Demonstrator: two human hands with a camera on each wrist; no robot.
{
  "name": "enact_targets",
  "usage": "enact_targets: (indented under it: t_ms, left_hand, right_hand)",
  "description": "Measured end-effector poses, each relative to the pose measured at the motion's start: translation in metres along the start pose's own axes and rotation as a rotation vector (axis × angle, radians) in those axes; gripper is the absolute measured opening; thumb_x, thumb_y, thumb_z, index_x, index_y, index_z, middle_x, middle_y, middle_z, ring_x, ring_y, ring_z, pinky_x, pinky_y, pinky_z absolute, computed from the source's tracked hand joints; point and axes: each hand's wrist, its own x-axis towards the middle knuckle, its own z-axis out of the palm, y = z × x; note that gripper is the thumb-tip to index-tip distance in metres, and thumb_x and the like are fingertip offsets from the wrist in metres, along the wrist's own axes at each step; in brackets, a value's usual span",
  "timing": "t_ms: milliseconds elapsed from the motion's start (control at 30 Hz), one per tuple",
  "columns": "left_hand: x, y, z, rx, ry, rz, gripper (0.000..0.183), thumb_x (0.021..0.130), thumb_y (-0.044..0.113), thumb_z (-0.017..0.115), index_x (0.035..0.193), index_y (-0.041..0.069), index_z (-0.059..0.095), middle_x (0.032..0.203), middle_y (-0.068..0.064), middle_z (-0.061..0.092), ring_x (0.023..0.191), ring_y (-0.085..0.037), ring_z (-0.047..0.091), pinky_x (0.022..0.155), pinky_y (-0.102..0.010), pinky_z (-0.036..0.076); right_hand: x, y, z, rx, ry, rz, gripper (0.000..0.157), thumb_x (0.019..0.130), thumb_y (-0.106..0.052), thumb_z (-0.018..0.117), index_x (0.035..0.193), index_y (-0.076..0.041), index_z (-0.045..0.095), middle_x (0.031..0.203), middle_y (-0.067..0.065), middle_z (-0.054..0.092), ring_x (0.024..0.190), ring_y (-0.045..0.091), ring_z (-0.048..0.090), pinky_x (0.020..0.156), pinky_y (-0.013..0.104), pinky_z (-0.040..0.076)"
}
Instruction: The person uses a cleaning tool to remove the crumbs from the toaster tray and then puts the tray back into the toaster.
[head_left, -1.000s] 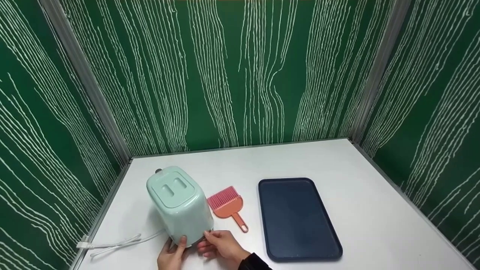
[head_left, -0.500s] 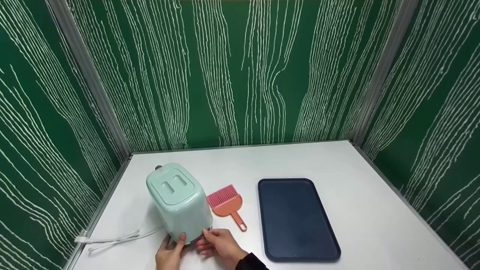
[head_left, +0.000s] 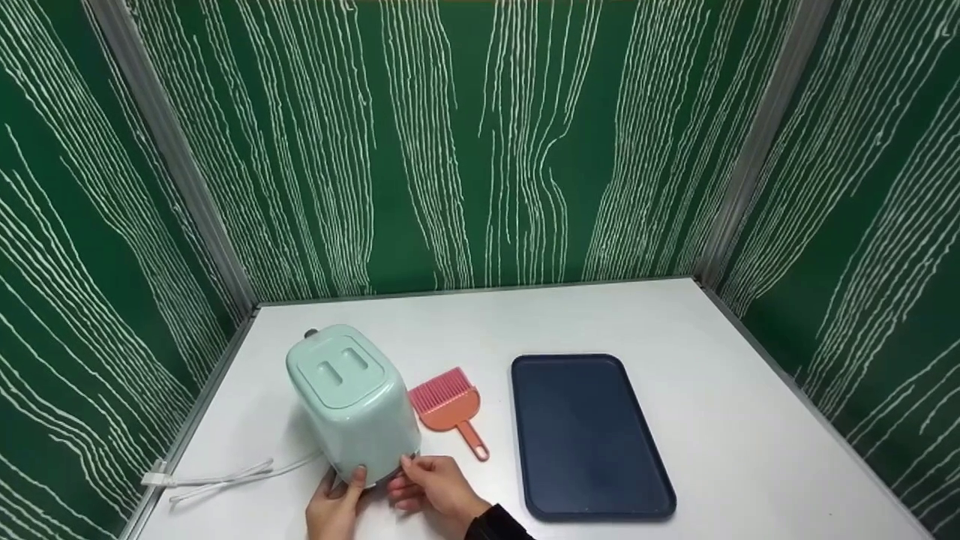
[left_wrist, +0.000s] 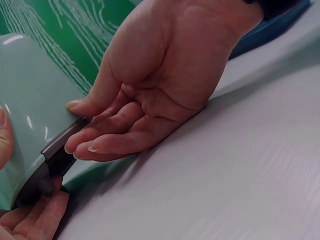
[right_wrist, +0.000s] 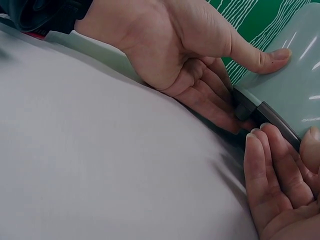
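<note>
Against the earlier head frames, the whole view has slid slightly toward nine o'clock, while the toaster [head_left: 356, 409], both hands and the things about them keep much the same places relative to one another. The toaster sits between seven and eight o'clock from the middle of the head view. The left hand [head_left: 334, 506], at its six o'clock, grips the low edge, thumb on the green side and fingers curled under the dark base [right_wrist: 281, 121]. The right hand [head_left: 442, 487], near five o'clock, holds the next stretch of that edge, thumb on the side and fingers bent beneath. The near edge looks raised off the table [head_left: 742, 420]; I cannot tell whether the far edge bears weight. To handle it well, I would keep both grips level, press lightly with the thumbs on the glossy shell, and mind fingers under the foot [right_wrist: 244, 111] when lowering. The cord [head_left: 255, 473] trails toward eight o'clock and should stay slack. As for containers, the toaster's inside is hidden, its upper face showing only two recesses. At its three o'clock lies the brush [head_left: 452, 409]; farther along, the tray [head_left: 589, 439] shows just its blue floor.
</note>
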Motion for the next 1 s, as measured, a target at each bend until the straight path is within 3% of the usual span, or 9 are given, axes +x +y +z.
enact_targets:
  t_ms: [400, 700, 1000]
  left_hand:
    - [0.0001, 0.0018, 0.0031, -0.162, -0.04, -0.023, 0.115, 0.09, 0.048, 0.082, 0.159, -0.019, 0.02, 0.145, -0.047, 0.04, 0.134, -0.053, 0.05, 0.094, -0.041, 0.062]
    - [0.0004, 0.0013, 0.0039, -0.178, -0.029, -0.021, 0.114, 0.089, 0.047, 0.083, 0.159, -0.019, 0.022, 0.145, -0.047, 0.04, 0.131, -0.052, 0.054, 0.089, -0.039, 0.065]
    - [-0.0008, 0.0023, 0.0066, -0.249, -0.048, -0.018, 0.106, 0.098, 0.038, 0.078, 0.16, -0.019, 0.014, 0.149, -0.05, 0.033, 0.131, -0.053, 0.051, 0.088, -0.037, 0.065]
  right_hand:
    - [0.0003, 0.0008, -0.0004, 0.006, 0.008, -0.006, 0.032, 0.11, -0.024, 0.062, 0.104, 0.005, 0.076, 0.084, 0.005, 0.077, 0.076, 0.013, 0.075, 0.073, 0.032, 0.067]
    - [0.0002, 0.0009, 0.0, 0.003, 0.01, -0.005, 0.033, 0.11, -0.024, 0.062, 0.102, 0.005, 0.075, 0.082, 0.004, 0.075, 0.074, 0.012, 0.074, 0.073, 0.033, 0.068]
    - [0.0002, 0.002, 0.0003, 0.013, 0.013, -0.027, 0.032, 0.11, -0.021, 0.061, 0.097, 0.004, 0.075, 0.081, 0.005, 0.076, 0.072, 0.012, 0.074, 0.072, 0.033, 0.068]
